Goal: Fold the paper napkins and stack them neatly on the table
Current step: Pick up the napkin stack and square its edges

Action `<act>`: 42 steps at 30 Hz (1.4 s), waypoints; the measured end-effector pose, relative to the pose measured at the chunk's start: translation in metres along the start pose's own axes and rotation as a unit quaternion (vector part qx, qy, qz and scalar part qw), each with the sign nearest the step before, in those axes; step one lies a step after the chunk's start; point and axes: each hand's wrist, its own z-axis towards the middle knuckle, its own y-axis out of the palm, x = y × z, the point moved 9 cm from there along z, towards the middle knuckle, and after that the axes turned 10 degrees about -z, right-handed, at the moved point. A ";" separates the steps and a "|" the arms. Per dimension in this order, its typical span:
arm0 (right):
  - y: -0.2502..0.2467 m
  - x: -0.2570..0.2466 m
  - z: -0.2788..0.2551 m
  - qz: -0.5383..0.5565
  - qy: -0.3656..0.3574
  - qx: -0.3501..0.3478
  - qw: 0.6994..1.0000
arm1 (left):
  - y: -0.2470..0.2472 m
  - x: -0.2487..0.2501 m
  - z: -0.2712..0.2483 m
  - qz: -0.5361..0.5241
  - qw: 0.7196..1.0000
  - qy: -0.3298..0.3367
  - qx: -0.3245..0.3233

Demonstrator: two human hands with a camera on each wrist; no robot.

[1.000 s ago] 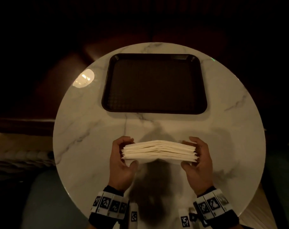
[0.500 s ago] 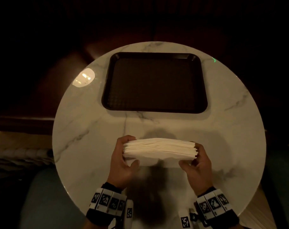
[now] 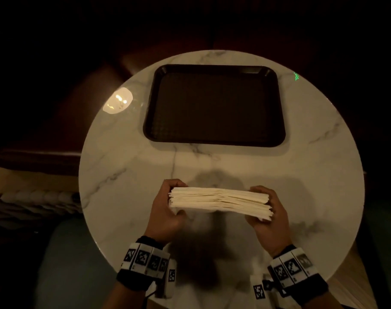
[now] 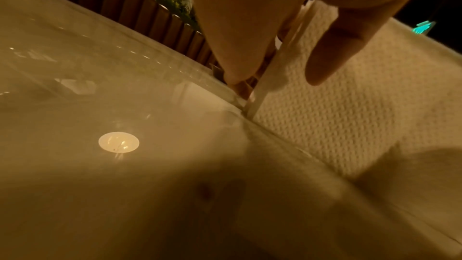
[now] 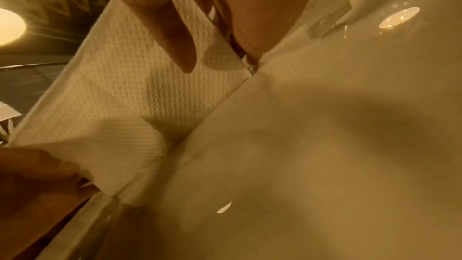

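Your left hand (image 3: 165,210) and right hand (image 3: 269,214) each grip one end of the thick stack of white embossed paper napkins (image 3: 219,200), fingers curled behind, thumbs in front. The stack stands on edge on the round white marble table (image 3: 127,175), near its front. The dark rectangular plastic tray (image 3: 214,139) sits behind.

We see bare left hand (image 3: 165,216), bare right hand (image 3: 271,221). Each wrist: black band (image 3: 134,279) topped by row of white tiles with black square markers (image 3: 145,258). Extra marker tags hang nearer table (image 3: 127,197) edge. Thin cable under left band.
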 end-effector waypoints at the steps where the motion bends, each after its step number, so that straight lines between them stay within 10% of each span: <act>1: 0.001 0.001 0.000 -0.003 -0.002 0.000 1.000 | 0.001 0.000 -0.001 0.004 1.000 0.001 -0.006; 35: 0.003 0.003 0.005 -0.077 0.053 -0.026 0.995 | -0.007 -0.014 -0.001 0.125 0.990 -0.046 -0.047; 42: -0.008 -0.018 -0.002 -0.035 0.111 -0.137 0.984 | -0.013 0.033 0.011 0.088 0.987 -0.059 -0.122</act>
